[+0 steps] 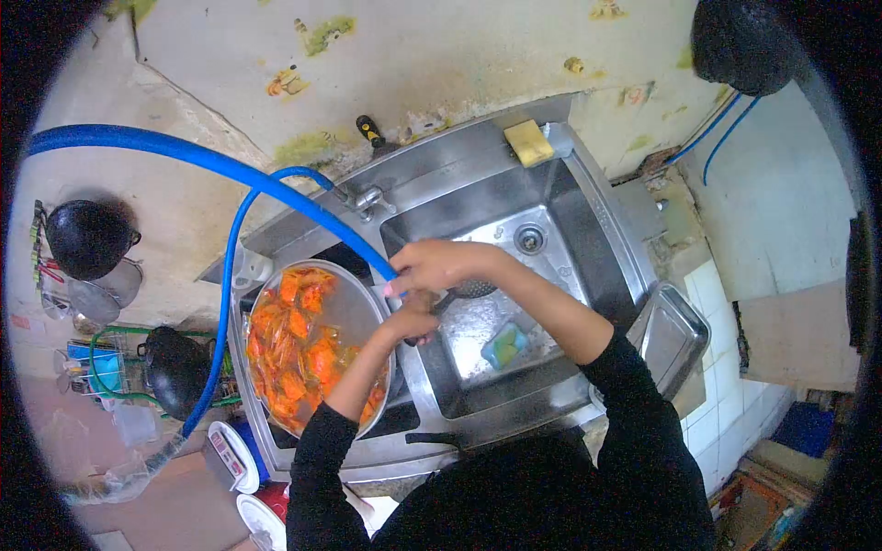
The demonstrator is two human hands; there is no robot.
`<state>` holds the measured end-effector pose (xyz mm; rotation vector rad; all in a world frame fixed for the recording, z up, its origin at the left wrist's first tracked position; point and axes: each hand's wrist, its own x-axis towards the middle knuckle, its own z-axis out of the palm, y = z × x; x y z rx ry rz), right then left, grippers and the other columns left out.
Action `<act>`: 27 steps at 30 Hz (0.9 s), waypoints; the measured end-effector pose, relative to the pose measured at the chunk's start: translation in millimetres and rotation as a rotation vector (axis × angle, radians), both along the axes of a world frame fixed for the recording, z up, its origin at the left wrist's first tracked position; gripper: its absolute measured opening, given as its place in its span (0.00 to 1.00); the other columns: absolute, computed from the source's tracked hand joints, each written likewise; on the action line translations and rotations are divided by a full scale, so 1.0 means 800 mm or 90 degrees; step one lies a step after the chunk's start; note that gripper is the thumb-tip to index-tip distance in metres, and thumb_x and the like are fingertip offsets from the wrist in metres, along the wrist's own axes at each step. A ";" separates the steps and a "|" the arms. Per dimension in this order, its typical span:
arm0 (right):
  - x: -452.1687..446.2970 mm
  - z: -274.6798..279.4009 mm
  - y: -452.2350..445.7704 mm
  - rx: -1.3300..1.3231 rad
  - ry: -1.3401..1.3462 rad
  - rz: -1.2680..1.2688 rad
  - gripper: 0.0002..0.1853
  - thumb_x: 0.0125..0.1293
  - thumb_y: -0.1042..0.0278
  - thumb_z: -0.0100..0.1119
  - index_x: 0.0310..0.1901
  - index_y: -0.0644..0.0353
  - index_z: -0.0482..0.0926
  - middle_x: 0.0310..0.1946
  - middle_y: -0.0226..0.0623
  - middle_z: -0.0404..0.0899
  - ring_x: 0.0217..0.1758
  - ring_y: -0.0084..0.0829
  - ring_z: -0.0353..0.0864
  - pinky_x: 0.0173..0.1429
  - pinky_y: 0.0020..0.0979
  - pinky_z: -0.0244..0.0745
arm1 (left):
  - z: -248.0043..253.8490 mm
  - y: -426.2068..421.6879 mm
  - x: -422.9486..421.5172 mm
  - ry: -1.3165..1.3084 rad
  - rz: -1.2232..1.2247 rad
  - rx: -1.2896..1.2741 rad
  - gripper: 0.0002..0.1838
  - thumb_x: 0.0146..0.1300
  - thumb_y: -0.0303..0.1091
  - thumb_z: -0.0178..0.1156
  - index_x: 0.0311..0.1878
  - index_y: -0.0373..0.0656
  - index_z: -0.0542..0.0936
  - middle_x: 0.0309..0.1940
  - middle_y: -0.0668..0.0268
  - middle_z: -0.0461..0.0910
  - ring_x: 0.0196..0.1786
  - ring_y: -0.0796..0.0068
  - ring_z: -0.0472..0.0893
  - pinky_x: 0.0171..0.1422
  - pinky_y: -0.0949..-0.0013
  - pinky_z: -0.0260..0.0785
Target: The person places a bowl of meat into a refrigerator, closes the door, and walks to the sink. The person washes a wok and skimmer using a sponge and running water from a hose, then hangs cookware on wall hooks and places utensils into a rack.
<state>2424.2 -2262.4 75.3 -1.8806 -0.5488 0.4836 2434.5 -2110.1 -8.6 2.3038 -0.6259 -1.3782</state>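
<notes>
My right hand [439,266] is closed around the end of a thick blue hose [303,211], over the divider between the two sink basins. Just below it, my left hand [413,321] grips the dark handle of a skimmer. The perforated round head of the skimmer [474,288] points right, above the right basin [459,349]. To the left of my hands, a large round metal bowl [354,298] holds many shiny orange pieces [292,354], whose exact kind I cannot make out. My left forearm passes over the bowl's right edge.
A blue-green and yellow sponge [503,345] lies in the right basin, near the drain [530,239]. On the sink's back corner sits a yellow sponge [528,143]. A faucet [370,200] stands behind the divider. Black woks [90,239] hang at left; a metal tray [675,335] rests at right.
</notes>
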 end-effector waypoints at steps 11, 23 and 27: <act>0.006 0.019 -0.044 -0.077 -0.025 -0.063 0.20 0.58 0.50 0.51 0.28 0.64 0.76 0.21 0.37 0.78 0.27 0.29 0.77 0.33 0.30 0.70 | 0.044 0.069 -0.019 0.248 0.221 -0.285 0.32 0.49 0.19 0.52 0.61 0.41 0.61 0.41 0.63 0.76 0.13 0.85 0.66 0.12 0.81 0.58; -0.007 0.005 -0.029 0.005 0.025 -0.037 0.21 0.58 0.50 0.51 0.31 0.65 0.76 0.24 0.39 0.79 0.28 0.31 0.79 0.34 0.31 0.71 | 0.034 0.087 -0.056 0.318 0.297 -0.440 0.34 0.49 0.14 0.49 0.63 0.44 0.58 0.51 0.60 0.71 0.13 0.86 0.65 0.12 0.83 0.56; -0.015 0.009 -0.030 -0.017 -0.018 -0.037 0.20 0.58 0.50 0.51 0.31 0.64 0.76 0.23 0.39 0.78 0.28 0.32 0.78 0.33 0.31 0.70 | 0.030 0.083 -0.077 0.208 0.300 -0.475 0.36 0.49 0.12 0.49 0.63 0.44 0.57 0.53 0.59 0.69 0.13 0.86 0.66 0.12 0.83 0.57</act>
